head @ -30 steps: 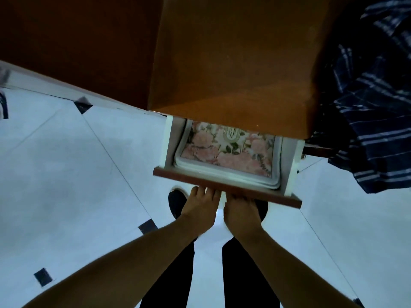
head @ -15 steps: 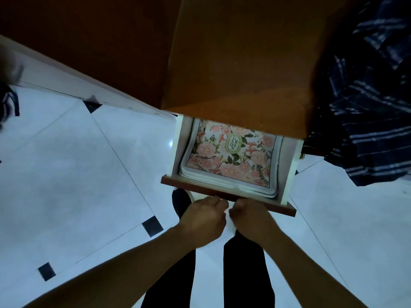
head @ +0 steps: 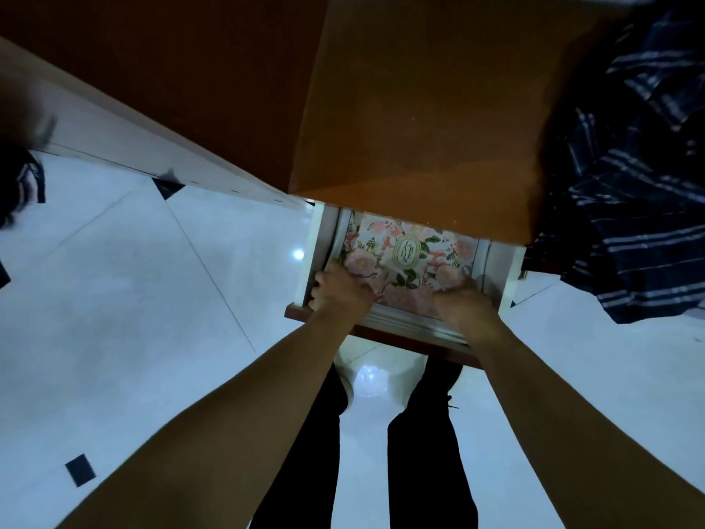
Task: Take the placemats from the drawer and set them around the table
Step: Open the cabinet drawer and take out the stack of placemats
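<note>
Most of the view is taken up by a white tiled floor (head: pixel 126 299) with small dark diamond insets, seen from straight above. The upper middle is covered by an orange-brown wooden table top (head: pixel 419 108), and a dark blue striped shirt (head: pixel 641 185) is draped off its right side. A drawer (head: pixel 381 332) with white side walls and a reddish-brown front is pulled out from under the table edge, just above two legs in black trousers (head: pixel 305 452).

The placemats (head: pixel 412 269) are found stacked flat inside that drawer, still partly tucked under the table top. A pink floral print with green leaves is shown on the top one, plus an oval badge where "GARDEN" or something close to it can be made out; the lettering is too small for certainty.

The left hand (head: pixel 339 288) is curled around the left edge of the stack, fingers bunched together and hooked over it. The right hand (head: pixel 463 301) is laid on the right front corner, blurred, so whether its fingers are spread or pinching can't really be told.
</note>
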Tool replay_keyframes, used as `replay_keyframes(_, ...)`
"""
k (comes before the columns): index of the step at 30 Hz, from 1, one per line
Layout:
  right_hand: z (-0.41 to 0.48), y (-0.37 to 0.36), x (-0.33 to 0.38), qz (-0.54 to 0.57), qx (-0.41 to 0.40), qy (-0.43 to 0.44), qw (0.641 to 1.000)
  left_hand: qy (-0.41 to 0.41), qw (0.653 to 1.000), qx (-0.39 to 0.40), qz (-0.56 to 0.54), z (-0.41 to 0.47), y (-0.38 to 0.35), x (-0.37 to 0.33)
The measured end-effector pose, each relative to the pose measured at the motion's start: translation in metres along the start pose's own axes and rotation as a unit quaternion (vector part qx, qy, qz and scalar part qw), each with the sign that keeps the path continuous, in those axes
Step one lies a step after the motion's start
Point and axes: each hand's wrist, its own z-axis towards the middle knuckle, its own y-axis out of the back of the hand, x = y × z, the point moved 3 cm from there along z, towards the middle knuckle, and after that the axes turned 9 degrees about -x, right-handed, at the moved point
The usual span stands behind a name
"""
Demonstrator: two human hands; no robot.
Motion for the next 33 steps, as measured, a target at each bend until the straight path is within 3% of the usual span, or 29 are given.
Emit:
replay_keyframes(3, 0.007, -0.007, -0.006, -0.02, 0.007, -0.026, 0.999, 0.013, 1.0, 0.004, -0.003, 0.003, -0.006, -0.002)
replay_keyframes(11, 0.004, -0.006, -0.009, -0.107, 0.058, 0.016, 0.992, 0.058, 0.998, -0.002, 0.034, 0.018, -0.017, 0.001)
replay_keyframes(17, 0.008, -0.012, -0.012, -0.075, 0.082, -0.013, 0.994, 0.016, 0.998, -0.044, 0.05, 0.014, -0.022, 0.01)
replay_keyframes(23, 0.009, -0.014, -0.017, -0.086, 0.071, 0.034, 0.993, -0.043, 0.985, -0.131, -0.106, -0.006, -0.007, 0.011)
replay_keyframes(26, 0.011, -0.013, -0.023, -0.043, 0.1, 0.002, 0.994, -0.028, 0.967, -0.152, -0.203, -0.017, 0.009, 0.006)
replay_keyframes(30, 0.011, -0.012, -0.021, 0.003, 0.121, -0.033, 0.992, -0.021, 0.96, -0.073, -0.269, -0.028, 0.032, -0.003)
replay_keyframes(33, 0.009, -0.009, -0.021, 0.004, 0.102, -0.025, 0.994, 0.052, 0.93, 0.023, -0.364, -0.035, 0.043, -0.002)
